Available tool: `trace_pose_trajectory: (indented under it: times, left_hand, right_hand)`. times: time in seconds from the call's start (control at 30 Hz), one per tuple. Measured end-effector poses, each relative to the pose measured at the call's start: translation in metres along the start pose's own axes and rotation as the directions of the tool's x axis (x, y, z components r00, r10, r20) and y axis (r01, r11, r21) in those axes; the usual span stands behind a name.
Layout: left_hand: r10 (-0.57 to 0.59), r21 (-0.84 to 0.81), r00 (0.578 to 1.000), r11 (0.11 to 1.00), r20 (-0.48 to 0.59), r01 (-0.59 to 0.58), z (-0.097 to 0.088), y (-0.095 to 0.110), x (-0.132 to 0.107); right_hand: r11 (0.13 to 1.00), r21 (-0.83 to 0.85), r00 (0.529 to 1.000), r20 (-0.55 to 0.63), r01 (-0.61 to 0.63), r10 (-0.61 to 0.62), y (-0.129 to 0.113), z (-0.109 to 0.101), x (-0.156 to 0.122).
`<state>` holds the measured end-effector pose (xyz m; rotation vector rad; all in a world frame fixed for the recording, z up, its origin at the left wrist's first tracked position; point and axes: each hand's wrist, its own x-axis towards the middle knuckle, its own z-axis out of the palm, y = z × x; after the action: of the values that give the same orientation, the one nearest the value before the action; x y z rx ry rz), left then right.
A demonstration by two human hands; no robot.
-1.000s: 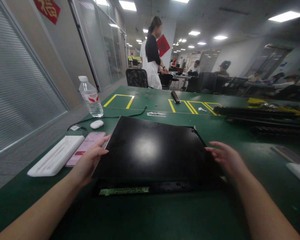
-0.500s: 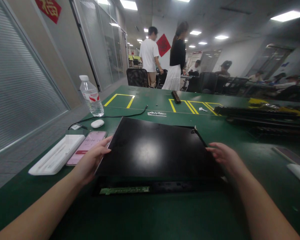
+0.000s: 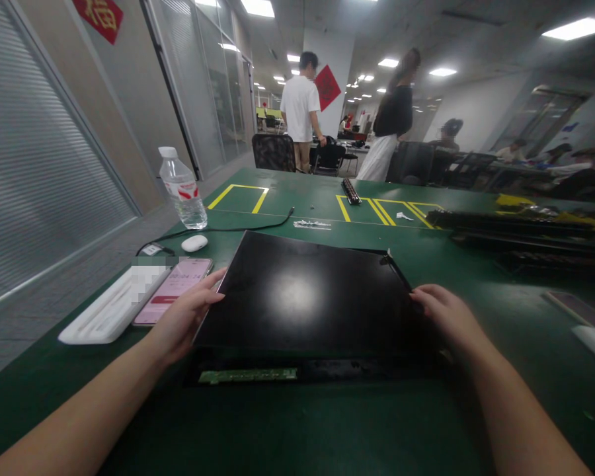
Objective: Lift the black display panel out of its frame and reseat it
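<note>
A glossy black LCD screen panel [image 3: 322, 317] is tilted above a black frame [image 3: 347, 370] on the green table. Its near edge leaves a strip of green circuit board [image 3: 248, 376] uncovered. My left hand [image 3: 183, 324] grips the panel's left edge, thumb on top and the other fingers partly hidden below. On the opposite side, my right hand [image 3: 449, 320] pinches the right edge with thumb and forefinger. Whether those fingers also touch the frame there, I cannot tell.
Left of the panel are a pink phone [image 3: 171, 291], a white case [image 3: 112, 307], a white earbud case [image 3: 194, 244], a black cable [image 3: 228, 230] and a water bottle [image 3: 182, 192]. Black strips [image 3: 520, 228] are piled right. A dark connector-like bar [image 3: 350, 192] lies behind.
My right fingers have closed in on the panel's right edge. The panel stays nearly where it was. In the background, a person in a white skirt has moved to the right.
</note>
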<state>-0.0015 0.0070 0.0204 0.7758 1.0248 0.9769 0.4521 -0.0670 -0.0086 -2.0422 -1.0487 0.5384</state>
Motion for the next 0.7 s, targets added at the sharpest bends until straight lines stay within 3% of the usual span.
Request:
trace_pose_trajectory:
  times: [0.23,0.7]
  left_hand:
    - [0.014,0.057,0.999,0.998,-0.043,-0.011,0.004,0.0,-0.001]
    - [0.024,0.099,0.999,0.995,-0.038,-0.02,0.004,-0.001,-0.002]
  right_hand:
    - [0.994,-0.111,1.0,-0.008,0.025,-0.026,0.002,0.0,0.002]
    - [0.995,-0.069,0.998,-0.011,0.069,-0.07,0.012,0.001,0.008]
